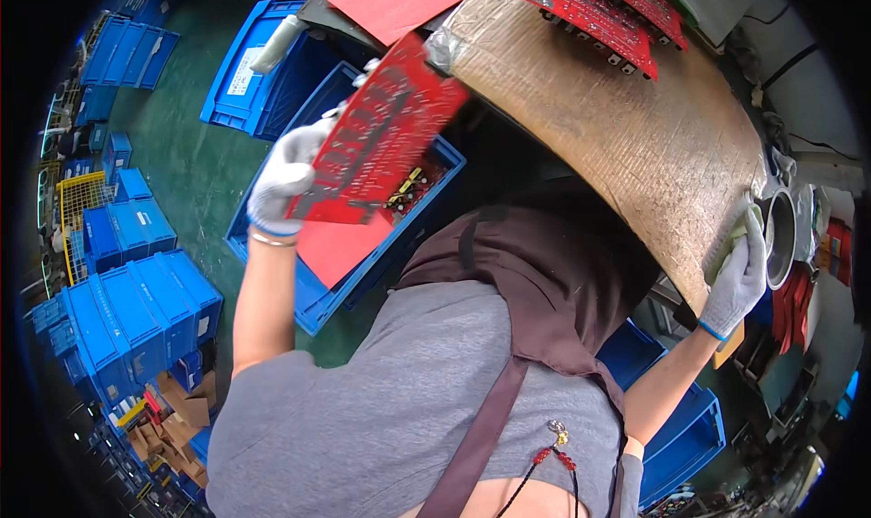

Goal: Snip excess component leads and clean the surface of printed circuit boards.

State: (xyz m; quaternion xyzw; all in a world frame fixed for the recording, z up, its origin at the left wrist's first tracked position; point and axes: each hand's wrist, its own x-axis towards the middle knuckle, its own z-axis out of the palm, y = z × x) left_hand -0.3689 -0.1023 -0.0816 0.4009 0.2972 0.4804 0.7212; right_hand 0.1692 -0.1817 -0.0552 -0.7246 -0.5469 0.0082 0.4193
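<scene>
My left hand (pixel 288 178), in a white knit glove, grips a red circuit board (pixel 386 137) by its left edge. The board is tilted, with rows of solder points on the side I see. Beneath it stands a blue crate (pixel 435 184) with red sheets and boards carrying parts inside. At the right end of the worktable (pixel 608 128), my gloved right hand (pixel 739 278) is closed on a pale green thing like a cloth or pad (pixel 733 237); its exact kind is unclear. Beside that hand is a round metal container (pixel 781 237).
More red circuit boards (pixel 603 19) lie at the table's far side. A red sheet (pixel 399 1) covers a surface at the back. Another blue crate (pixel 240 87) stands beyond the first. Stacked blue crates (pixel 145 309) fill the left floor, and a blue bin (pixel 680 436) is at lower right.
</scene>
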